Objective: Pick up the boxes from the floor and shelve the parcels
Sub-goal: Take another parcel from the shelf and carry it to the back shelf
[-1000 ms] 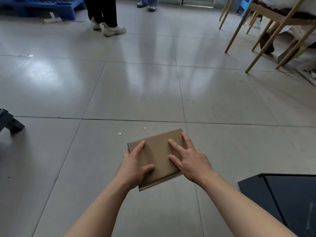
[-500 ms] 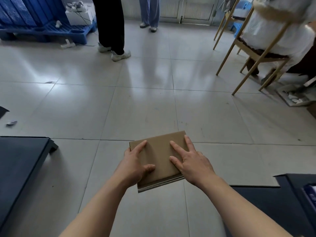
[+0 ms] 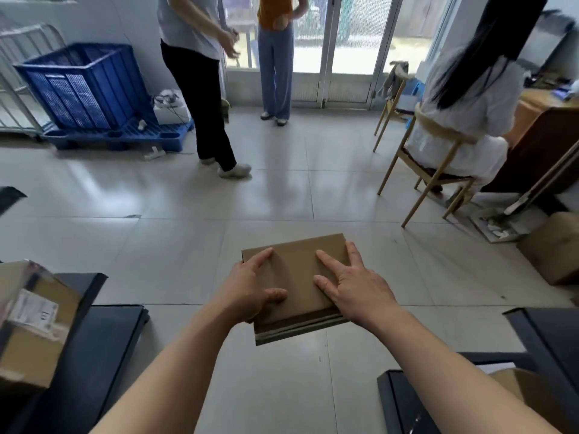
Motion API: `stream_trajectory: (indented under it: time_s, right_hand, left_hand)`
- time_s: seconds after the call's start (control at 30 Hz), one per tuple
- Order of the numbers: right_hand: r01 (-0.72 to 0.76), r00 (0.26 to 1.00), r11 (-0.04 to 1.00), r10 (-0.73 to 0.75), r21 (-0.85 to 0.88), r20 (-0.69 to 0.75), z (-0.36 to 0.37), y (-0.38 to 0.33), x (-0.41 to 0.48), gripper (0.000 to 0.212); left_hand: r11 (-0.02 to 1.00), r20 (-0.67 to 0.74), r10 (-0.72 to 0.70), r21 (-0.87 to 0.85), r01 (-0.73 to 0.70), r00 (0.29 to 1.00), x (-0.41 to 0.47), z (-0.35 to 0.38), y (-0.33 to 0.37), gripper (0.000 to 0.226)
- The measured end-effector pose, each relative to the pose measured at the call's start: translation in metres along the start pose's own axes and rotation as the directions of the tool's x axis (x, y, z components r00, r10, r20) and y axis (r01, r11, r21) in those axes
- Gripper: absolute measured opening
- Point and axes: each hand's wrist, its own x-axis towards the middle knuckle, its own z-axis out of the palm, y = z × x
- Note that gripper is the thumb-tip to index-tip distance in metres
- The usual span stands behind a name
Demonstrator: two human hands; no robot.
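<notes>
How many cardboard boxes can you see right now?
4: flat box held in both hands, labelled box far left, plain box by the right wall, box bottom right, partly hidden. More may sit out of frame.

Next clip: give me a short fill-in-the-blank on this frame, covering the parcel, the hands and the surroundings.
1. The flat brown parcel is held by ____ hands, the left hand and the right hand.
2. The big crate on the pallet at far left is ____ in colour.
3. The person in white at right is ____ on a wooden chair.
4. The labelled cardboard box lies to the wearer's ____.

Missing words: both; blue; sitting; left
</notes>
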Motion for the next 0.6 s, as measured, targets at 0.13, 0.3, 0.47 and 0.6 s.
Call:
stream_trajectory:
  time_s: [0.13, 0.3, 0.47, 0.6]
  right_hand:
    - [-0.007, 1.000, 1.000, 0.007, 0.006, -0.027, -0.057, -0.020, -0.032, 0.057]
    - [-0.012, 0.997, 1.000, 0.013, 0.006, -0.072, -0.104, -0.039, -0.068, 0.057]
    - [-0.027, 0.996, 1.000, 0.027, 0.001, -0.087, -0.128, -0.055, -0.098, 0.056]
    - [-0.039, 0.997, 0.999, 0.039, -0.004, -0.068, -0.130, -0.068, -0.120, 0.057]
  left_hand:
    - [1.000, 0.013, 0.002, -0.004, -0.002, 1.000, -0.036, -0.037, 0.049, 0.088]
    - [0.999, 0.025, 0.035, 0.009, -0.035, 0.999, -0.080, -0.069, 0.092, 0.088]
    - [0.999, 0.044, 0.038, 0.001, -0.038, 0.998, -0.117, -0.086, 0.109, 0.088]
    - [1.000, 0.058, 0.013, -0.009, -0.012, 0.998, -0.144, -0.092, 0.104, 0.088]
